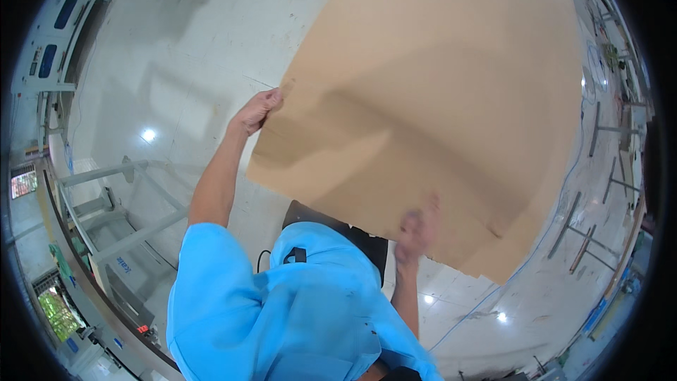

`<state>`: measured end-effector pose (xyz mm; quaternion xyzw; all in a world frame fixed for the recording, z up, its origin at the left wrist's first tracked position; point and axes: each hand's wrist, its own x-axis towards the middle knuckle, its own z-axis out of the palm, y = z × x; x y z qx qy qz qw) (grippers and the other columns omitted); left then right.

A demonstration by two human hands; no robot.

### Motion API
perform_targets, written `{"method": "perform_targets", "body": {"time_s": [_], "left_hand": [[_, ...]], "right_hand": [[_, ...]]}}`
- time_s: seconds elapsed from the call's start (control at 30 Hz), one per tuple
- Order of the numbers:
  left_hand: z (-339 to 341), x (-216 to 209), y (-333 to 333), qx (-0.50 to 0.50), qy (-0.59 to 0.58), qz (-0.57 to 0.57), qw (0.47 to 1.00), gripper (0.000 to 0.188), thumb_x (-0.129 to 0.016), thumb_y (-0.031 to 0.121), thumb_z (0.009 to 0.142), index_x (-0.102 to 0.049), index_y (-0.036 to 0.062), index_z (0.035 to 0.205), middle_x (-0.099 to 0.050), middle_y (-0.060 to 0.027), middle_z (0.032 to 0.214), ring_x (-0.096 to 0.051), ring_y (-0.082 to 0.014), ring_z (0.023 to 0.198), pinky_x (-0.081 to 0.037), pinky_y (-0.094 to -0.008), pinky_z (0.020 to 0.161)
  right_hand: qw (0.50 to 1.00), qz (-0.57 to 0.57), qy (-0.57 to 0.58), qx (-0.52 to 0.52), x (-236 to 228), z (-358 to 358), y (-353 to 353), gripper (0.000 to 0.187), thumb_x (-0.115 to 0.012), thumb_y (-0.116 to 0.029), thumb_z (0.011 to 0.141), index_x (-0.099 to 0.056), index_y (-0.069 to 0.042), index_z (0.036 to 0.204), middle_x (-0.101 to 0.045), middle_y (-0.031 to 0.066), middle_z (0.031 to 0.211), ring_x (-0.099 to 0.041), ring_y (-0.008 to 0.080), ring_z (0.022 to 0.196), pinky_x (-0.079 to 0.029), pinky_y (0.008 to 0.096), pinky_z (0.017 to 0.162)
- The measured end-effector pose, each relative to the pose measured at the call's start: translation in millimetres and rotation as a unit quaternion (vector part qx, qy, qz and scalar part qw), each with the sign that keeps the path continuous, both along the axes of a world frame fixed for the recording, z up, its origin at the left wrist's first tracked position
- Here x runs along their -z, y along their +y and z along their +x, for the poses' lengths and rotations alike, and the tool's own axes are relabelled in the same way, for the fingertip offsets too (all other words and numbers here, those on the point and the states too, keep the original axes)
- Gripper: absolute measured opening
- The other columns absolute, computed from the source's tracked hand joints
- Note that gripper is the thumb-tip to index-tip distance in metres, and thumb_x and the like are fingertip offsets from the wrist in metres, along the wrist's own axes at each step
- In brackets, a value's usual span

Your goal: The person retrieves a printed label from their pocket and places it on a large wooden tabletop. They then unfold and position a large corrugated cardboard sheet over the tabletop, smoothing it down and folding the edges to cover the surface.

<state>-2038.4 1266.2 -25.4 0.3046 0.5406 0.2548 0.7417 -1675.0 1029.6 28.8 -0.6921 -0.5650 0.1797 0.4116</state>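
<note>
A very large, flat brown cardboard sheet spreads out in front of me, with bends and shadows across its near part. Its near edge looks ragged and comes close to my body. At the sheet's left edge, my left hand is closed, pinching the border between thumb and fingers. My right hand is over the near edge, smeared by motion. Whether it touches or grips the sheet I cannot tell.
Pale, glossy floor surrounds the sheet. A grey metal frame stands at my left, with a white machine farther off. A thin blue cable runs along the right, near metal stands. Something black lies beneath the near edge.
</note>
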Motion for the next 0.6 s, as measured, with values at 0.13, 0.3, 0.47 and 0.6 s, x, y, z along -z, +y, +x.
{"method": "perform_targets", "body": {"time_s": [0.13, 0.3, 0.47, 0.6], "left_hand": [[0.6, -2.9, 3.2, 0.008, 0.009, -0.031, 0.999, 0.062, -0.043, 0.056, 0.097, -0.060, -0.0001, 0.120, -0.067, -0.0057, 0.107, -0.065, -0.0119, 0.093, -0.053, -0.0285, 0.078], [12.6, -9.4, 1.7, 0.007, 0.031, -0.016, 0.999, 0.056, -0.048, 0.051, 0.098, -0.062, -0.0002, 0.115, -0.068, -0.0059, 0.099, -0.063, -0.0112, 0.086, -0.052, -0.0287, 0.073], [12.1, 2.2, 0.6, 0.007, 0.034, 0.032, 0.999, 0.047, -0.056, 0.042, 0.097, -0.062, -0.0014, 0.113, -0.068, -0.0051, 0.095, -0.062, -0.0119, 0.083, -0.052, -0.0293, 0.073], [12.6, 6.3, 0.0, 0.040, 0.117, 0.083, 0.989, 0.049, -0.061, 0.041, 0.094, -0.060, -0.0021, 0.117, -0.068, -0.0060, 0.097, -0.063, -0.0143, 0.085, -0.051, -0.0288, 0.077]], "right_hand": [[0.916, -0.027, -0.199, -0.348, 19.2, -80.6, 132.7, 0.053, -0.065, -0.025, 0.085, -0.053, -0.006, 0.133, -0.045, 0.0136, 0.144, -0.036, 0.0297, 0.138, -0.023, 0.0470, 0.116], [0.859, -0.004, -0.282, -0.428, 39.6, -95.3, 184.2, 0.060, -0.059, -0.041, 0.087, -0.050, -0.007, 0.136, -0.043, 0.0109, 0.147, -0.034, 0.0263, 0.140, -0.022, 0.0450, 0.117], [0.855, 0.006, -0.281, -0.436, 48.7, -89.5, 185.8, 0.065, -0.055, -0.047, 0.086, -0.049, -0.007, 0.137, -0.042, 0.0097, 0.148, -0.035, 0.0263, 0.140, -0.023, 0.0437, 0.117], [0.852, 0.014, -0.276, -0.445, 49.1, -86.9, 189.9, 0.061, -0.056, -0.043, 0.087, -0.050, -0.006, 0.136, -0.044, 0.0100, 0.146, -0.036, 0.0268, 0.139, -0.025, 0.0440, 0.116]]}}
